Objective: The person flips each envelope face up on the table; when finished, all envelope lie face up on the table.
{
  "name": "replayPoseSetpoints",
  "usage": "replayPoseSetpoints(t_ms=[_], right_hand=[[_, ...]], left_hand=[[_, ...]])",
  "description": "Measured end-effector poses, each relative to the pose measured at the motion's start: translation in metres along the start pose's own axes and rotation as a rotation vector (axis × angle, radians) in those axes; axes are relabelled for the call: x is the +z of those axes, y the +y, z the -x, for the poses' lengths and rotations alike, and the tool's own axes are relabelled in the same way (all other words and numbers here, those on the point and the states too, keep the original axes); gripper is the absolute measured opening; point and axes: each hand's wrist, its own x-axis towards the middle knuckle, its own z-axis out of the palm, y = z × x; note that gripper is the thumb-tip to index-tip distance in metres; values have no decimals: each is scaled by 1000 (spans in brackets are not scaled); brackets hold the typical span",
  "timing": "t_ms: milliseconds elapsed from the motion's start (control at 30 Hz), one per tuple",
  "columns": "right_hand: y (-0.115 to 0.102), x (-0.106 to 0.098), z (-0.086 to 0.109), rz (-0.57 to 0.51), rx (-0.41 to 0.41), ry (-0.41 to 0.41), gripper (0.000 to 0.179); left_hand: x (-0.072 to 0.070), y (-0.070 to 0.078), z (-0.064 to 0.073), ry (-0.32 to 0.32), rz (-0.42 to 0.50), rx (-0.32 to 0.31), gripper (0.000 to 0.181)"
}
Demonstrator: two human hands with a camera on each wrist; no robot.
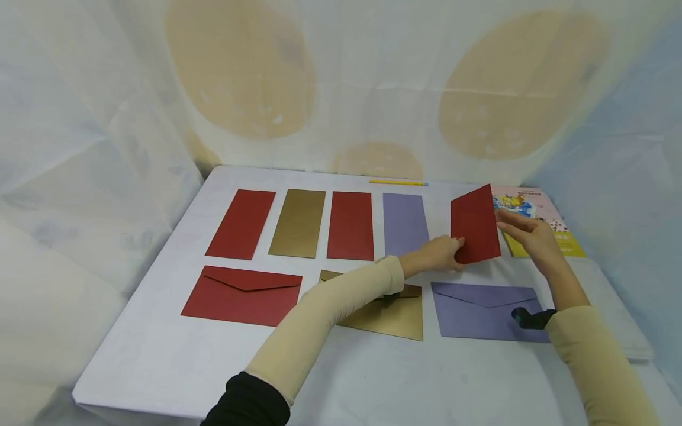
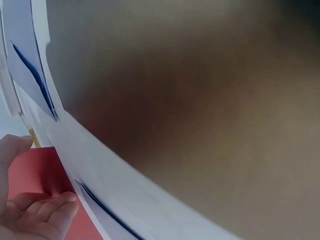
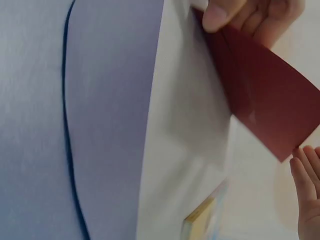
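A red envelope [image 1: 474,228] stands tilted up from the white table on the right side of the head view. My left hand [image 1: 437,253] pinches its lower left corner, the thumb on one face, as the right wrist view also shows. At the far edge of the same envelope is my right hand [image 1: 535,239], its straight fingers [image 3: 306,170] right at a corner. Below both hands lies a purple envelope [image 1: 485,305], flap side up. My left forearm crosses over a gold envelope [image 1: 383,319] and partly hides it. Most of the left wrist view is blurred.
In the back row lie a red envelope [image 1: 242,225], a gold one [image 1: 298,223], another red one [image 1: 350,226] and a purple one [image 1: 405,219]. A flap-up red envelope [image 1: 240,299] is front left. A pencil [image 1: 398,183] and a book [image 1: 527,201] lie behind.
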Motion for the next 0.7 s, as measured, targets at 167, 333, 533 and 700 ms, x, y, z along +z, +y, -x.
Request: replayPoseSetpoints(t_ms=[167,333,533,700], right_hand=[[-12,11,1,40,-34,77,67],[-20,20,-2,74,-86,98,62],[-26,26,-7,63,-202,81,57],[-25,32,-13,47,-217,36,55]], left_hand=[[1,-1,1,32,64,20,73],[-1,-2,3,108,59,40,76],[-11,1,10,259,167,119,85],[-15,2,16,338,215,147,93]])
